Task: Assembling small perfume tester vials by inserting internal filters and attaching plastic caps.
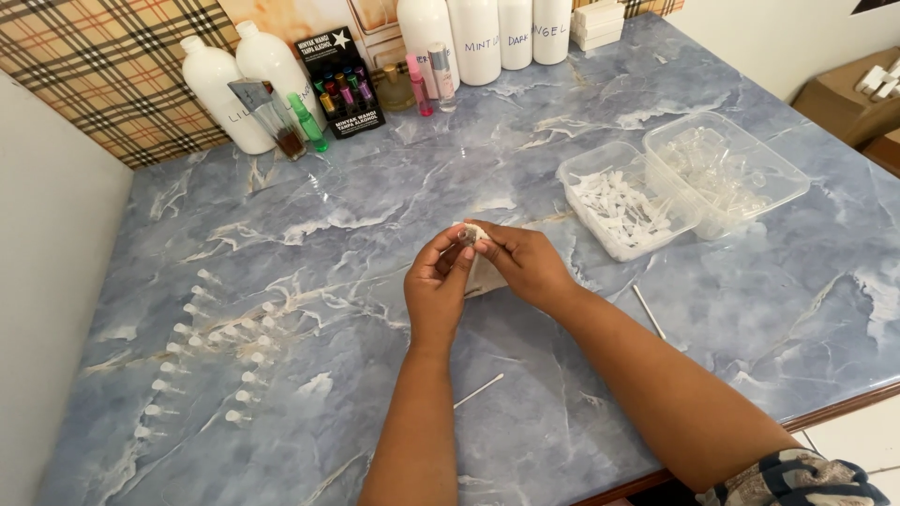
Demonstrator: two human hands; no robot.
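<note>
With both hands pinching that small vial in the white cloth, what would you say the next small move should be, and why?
Probably set the small vial down beside the rows of finished vials: left hand and right hand hold it wrapped in white cloth, seemingly wiping it.

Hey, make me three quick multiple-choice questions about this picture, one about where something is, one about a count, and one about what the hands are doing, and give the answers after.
1. Where do the two clear plastic tubs sit on the marble table?
A. To the right of the hands
B. By the left wall
C. At the near edge

2. How many clear tubs are there?
A. One
B. Two
C. Four

3. What state are the hands in?
A. Both flat on the table
B. One holding a white bottle
C. Both pinching one small pale item together

Answers:
1. A, the tubs lie right of the hands, side by side.
2. B, two are visible, touching.
3. C, the left hand and right hand meet with fingertips closed on a small pale item, raised above the table; what it is cannot be told.
</note>
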